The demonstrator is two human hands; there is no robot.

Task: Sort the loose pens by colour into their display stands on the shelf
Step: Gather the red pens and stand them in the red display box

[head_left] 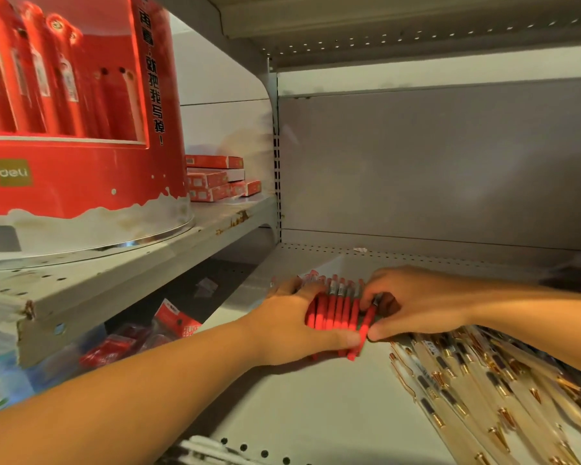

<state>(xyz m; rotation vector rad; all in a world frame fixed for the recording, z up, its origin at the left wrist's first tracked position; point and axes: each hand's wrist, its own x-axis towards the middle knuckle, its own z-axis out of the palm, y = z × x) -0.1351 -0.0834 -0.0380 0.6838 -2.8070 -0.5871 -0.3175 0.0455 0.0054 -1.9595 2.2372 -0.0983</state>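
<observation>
In the middle of the frame, a little below the centre, both hands meet around a row of red pens [332,312]. The pens lie side by side on the pale metal shelf [316,404], with their silver ends pointing to the back of the shelf.

The left hand [289,327] comes in from the lower left. Its fingers are curled over the left side of the row, and its thumb is stretched along the near ends of the pens, so it grips the bundle.

The right hand [423,303] comes in from the right edge. Its fingers are bent over the right end of the row. It pinches a single red pen [367,325] between the thumb and the forefinger, and this pen is tilted against the right side of the row. The two thumb tips are almost touching at the lower end of this pen.

In the lower right of the frame, a heap of cream pens with gold clips [467,380] lies loose on the same shelf, just beside the right hand.

In the upper left, a big round red display stand [81,135] with red pens inside stands on a higher shelf [125,266]. Behind it, some small red boxes [215,181] are stacked. Under that shelf, red packets [171,322] lie in shadow.
</observation>
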